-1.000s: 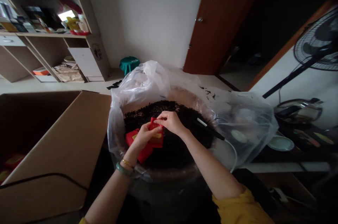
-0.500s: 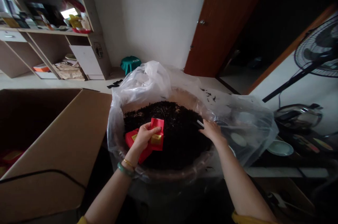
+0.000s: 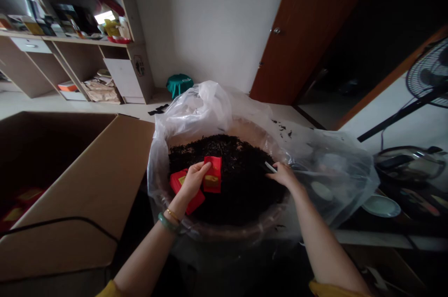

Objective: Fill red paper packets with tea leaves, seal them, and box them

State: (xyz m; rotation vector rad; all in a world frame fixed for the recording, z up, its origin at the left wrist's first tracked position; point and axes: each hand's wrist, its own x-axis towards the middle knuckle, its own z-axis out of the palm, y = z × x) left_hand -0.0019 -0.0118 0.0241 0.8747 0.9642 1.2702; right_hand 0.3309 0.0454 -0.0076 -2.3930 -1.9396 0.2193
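Left hand [image 3: 193,179] pinching small red packet [image 3: 212,175] by upper edge, above dark loose leaves [image 3: 241,166] in plastic-lined round container [image 3: 252,128]. More red packets [image 3: 195,200] beneath left hand, on leaves. Right hand [image 3: 284,176] grasping dark tool with pale strip [image 3: 270,167], at container's right side. Open carton [image 3: 133,148] left.

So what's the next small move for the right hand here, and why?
Probably to lift the tool with the white strip off the dark leaves: the fingers of the right hand are at the tool, while the left hand holds a red packet over the leaves.
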